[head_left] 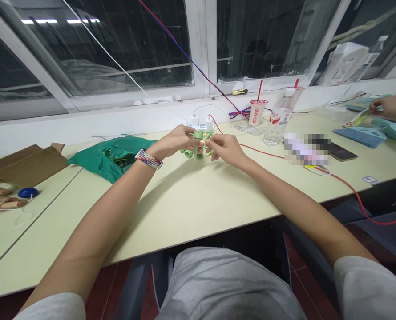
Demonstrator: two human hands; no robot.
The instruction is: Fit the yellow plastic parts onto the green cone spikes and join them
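A light-green plastic toy with rounded, cup-like parts and small yellow pieces is held just above the table, in front of the power strip. From the left, my left hand pinches it between thumb and fingers; a colourful woven watch band circles that wrist. On the opposite side, the bent fingers of my right hand close on the toy's right part near a yellow piece. My fingers cover some of the toy, so its exact kind is unclear. To the left lies an open green plastic bag with dark-looking contents.
A power strip stands by the wall. On the right are a drink cup, a water bottle, a phone and a red cable. Cardboard lies left. Another person's hand handles something far right.
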